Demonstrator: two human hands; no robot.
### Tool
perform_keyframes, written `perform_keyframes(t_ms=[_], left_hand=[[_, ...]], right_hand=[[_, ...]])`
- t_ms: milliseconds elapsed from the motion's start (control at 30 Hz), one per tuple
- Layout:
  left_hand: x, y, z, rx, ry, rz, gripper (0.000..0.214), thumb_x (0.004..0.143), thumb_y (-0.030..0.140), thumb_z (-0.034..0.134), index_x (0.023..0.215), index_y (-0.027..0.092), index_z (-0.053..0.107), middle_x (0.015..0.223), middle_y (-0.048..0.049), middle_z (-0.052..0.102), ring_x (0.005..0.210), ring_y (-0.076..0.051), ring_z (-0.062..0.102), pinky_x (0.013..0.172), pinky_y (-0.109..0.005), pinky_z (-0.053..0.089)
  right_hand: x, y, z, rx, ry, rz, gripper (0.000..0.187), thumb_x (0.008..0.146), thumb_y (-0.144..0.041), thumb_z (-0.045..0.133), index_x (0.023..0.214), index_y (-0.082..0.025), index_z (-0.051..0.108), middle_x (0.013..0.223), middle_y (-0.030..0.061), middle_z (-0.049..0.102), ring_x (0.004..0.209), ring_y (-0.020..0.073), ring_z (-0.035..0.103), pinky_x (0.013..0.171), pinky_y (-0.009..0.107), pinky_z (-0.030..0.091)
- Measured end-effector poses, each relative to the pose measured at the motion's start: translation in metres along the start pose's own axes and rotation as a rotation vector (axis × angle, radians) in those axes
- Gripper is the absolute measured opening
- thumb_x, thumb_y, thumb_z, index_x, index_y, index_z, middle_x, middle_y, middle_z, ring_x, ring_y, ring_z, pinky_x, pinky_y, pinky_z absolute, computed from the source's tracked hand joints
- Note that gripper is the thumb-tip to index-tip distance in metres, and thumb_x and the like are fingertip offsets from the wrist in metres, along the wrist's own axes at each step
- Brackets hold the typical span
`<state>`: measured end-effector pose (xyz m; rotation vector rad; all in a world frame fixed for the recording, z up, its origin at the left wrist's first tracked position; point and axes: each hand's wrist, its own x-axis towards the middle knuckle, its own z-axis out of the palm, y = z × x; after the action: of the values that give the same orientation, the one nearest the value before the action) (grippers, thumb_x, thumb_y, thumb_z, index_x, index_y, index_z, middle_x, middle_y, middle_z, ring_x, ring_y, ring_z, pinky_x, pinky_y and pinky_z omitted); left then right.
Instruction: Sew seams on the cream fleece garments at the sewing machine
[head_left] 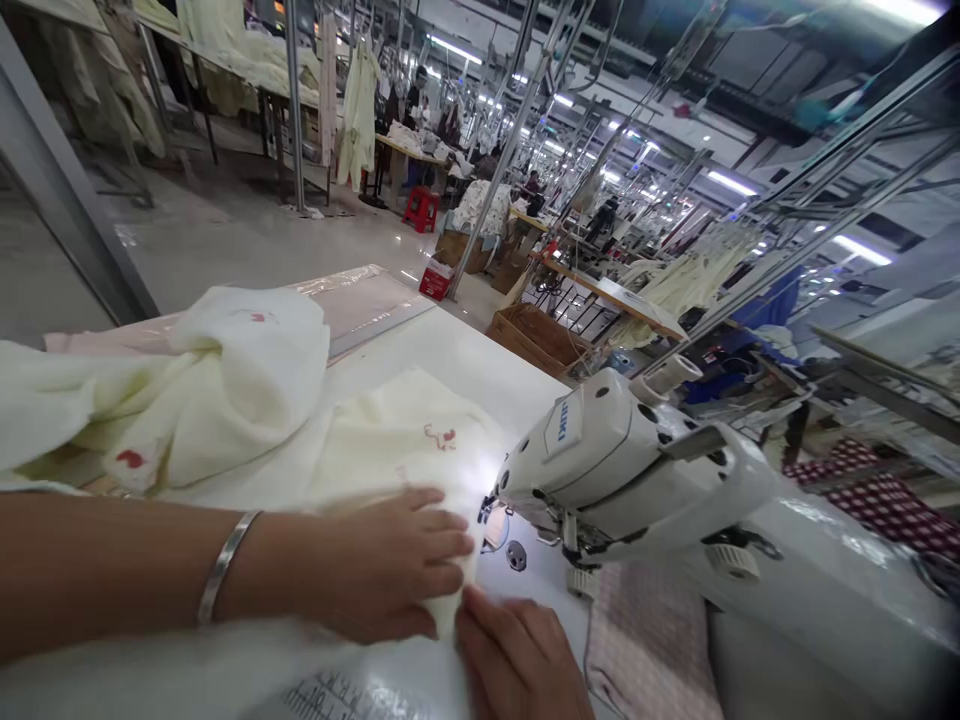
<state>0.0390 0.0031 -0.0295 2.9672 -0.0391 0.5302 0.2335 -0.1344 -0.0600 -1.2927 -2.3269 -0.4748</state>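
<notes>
L hand [405, 565] flat on thin pale-yellow cloth w/ red motifs [397, 420]; R hand [525, 655] at its edge.
Bunched pale-yellow fabric [240, 390] far L; L fingers slightly spread; bare white tabletop [469, 355] open beyond; R fingers close tog., can't tell if pinching; cloth's R edge just beside needle area, glossy white sewing machine [577, 440].
</notes>
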Motion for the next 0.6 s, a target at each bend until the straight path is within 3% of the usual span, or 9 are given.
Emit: perform_keyframes(t_ms=[167, 433, 533, 600], left_hand=[[0.02, -0.04, 0.002, -0.034, -0.052, 0.028, 0.021, 0.089, 0.039, 0.054, 0.095, 0.019, 0.057, 0.107, -0.0081, 0.063, 0.096, -0.022, 0.057, 0.095, -0.039, 0.037], [0.045, -0.087, 0.009, -0.067, 0.021, -0.002, 0.021, 0.086, 0.038, 0.058, 0.095, 0.02, 0.059, 0.106, -0.0069, 0.063, 0.093, -0.02, 0.057, 0.094, -0.037, 0.039], [0.045, -0.084, 0.01, 0.002, 0.005, -0.065, 0.025, 0.088, 0.041, 0.057, 0.099, 0.019, 0.061, 0.116, -0.0097, 0.06, 0.114, -0.026, 0.052, 0.104, -0.048, 0.031], [0.033, -0.06, 0.013, 0.088, -0.021, -0.212, 0.038, 0.088, 0.048, 0.054, 0.11, 0.017, 0.06, 0.129, -0.0157, 0.053, 0.127, -0.036, 0.041, 0.102, -0.062, 0.025]], right_hand=[[0.024, 0.023, 0.0, -0.026, 0.0, 0.121, 0.023, 0.092, -0.015, 0.041, 0.097, -0.017, 0.063, 0.085, 0.0075, 0.067, 0.075, 0.0161, 0.062, 0.068, 0.03, 0.048], [0.024, 0.024, 0.012, -0.076, 0.007, 0.198, 0.026, 0.094, -0.019, 0.038, 0.101, -0.017, 0.063, 0.082, 0.0079, 0.065, 0.076, 0.018, 0.062, 0.067, 0.031, 0.048], [0.027, 0.02, 0.002, -0.038, -0.03, 0.194, 0.023, 0.093, -0.019, 0.04, 0.097, -0.019, 0.063, 0.082, 0.005, 0.065, 0.072, 0.0158, 0.062, 0.065, 0.029, 0.048], [0.026, 0.012, -0.004, 0.014, -0.029, 0.182, 0.019, 0.091, -0.018, 0.045, 0.101, -0.019, 0.062, 0.089, 0.0057, 0.066, 0.076, 0.0154, 0.063, 0.067, 0.028, 0.05]])
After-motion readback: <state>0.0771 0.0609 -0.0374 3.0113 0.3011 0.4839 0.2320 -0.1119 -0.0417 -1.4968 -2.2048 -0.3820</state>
